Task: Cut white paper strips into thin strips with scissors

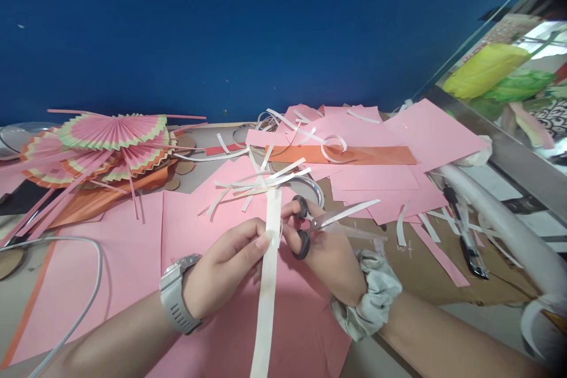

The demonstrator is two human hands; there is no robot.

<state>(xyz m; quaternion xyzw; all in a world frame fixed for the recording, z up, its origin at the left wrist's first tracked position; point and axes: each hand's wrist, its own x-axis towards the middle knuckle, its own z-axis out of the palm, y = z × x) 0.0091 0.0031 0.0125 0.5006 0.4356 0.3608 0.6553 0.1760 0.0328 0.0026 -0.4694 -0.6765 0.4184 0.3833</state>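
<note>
The white strip (264, 301) ran from the middle to the near edge, above pink paper (305, 313). It looked light, limp and easily creased, best pinched flat, as the left hand (228, 266) did between thumb and finger. The right hand (330, 260) held scissors (315, 224) by their loops, blades pointing right. White offcuts (287, 170) lay just beyond; pleated fans (115, 133) sat far left.
</note>
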